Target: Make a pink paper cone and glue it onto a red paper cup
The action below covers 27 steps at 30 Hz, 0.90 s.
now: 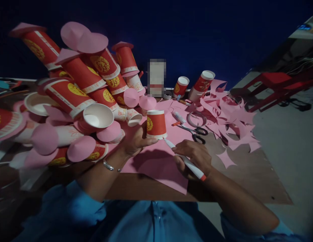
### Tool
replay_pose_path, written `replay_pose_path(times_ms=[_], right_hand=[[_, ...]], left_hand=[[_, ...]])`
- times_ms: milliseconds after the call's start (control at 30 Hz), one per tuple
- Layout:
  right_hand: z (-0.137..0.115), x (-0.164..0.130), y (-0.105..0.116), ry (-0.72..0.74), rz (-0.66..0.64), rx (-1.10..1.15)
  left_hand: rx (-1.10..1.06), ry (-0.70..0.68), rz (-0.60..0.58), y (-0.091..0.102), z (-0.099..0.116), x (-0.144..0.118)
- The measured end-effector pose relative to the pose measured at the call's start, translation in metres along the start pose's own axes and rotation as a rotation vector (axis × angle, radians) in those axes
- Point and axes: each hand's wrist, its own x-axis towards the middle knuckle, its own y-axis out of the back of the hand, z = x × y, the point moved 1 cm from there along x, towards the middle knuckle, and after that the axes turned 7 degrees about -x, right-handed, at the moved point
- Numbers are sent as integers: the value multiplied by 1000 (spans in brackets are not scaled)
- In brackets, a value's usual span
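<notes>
A red paper cup [157, 123] with a gold emblem stands upside down on a sheet of pink paper [156, 154]. My left hand [136, 141] grips the cup from the left, its thumb along the lower rim and its other fingers partly hidden. In my right hand [194, 156] is a white marker pen [188, 163] with an orange-red end. Its tip meets the paper, or very nearly, at the cup's lower right rim. Just beyond my right hand lie black-handled scissors [197, 132], an orange cap [176, 124] and a roll of clear tape [196, 118].
On the left, stacked red cups [78, 74] with pink paper cones [82, 148] lean in a tall pile. Pink paper offcuts [229, 117] heap up at the right. Two cups [203, 84] stand at the back. A red stool [277, 80] is beyond the wooden table [262, 181].
</notes>
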Motion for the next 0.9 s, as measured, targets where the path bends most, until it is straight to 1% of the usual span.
replay_pose_path(times_ms=[133,300,367,500,667,800,900], right_hand=[[-1,-2,-2,24,-7,6],[0,-6,-5,48,-6,-31],[0,-7,-5,49,6,-35],[1,-7,-4,54,-35,-33],[1,-6,-4,67,-42,-40],[2,-6,-5,57,-51,-44],[2,-7,-6,43,-49,-50]], left_hand=[[32,-22,-33,0,-3,1],[44,-15,-63,1,-4,1],[48,-13,-65,1,-4,1],[42,-13,-55,0,-4,1],[35,-16,-53,-1,-4,0],[28,-11,-63,-1,-5,1],[29,-1,-50,0,-5,1]])
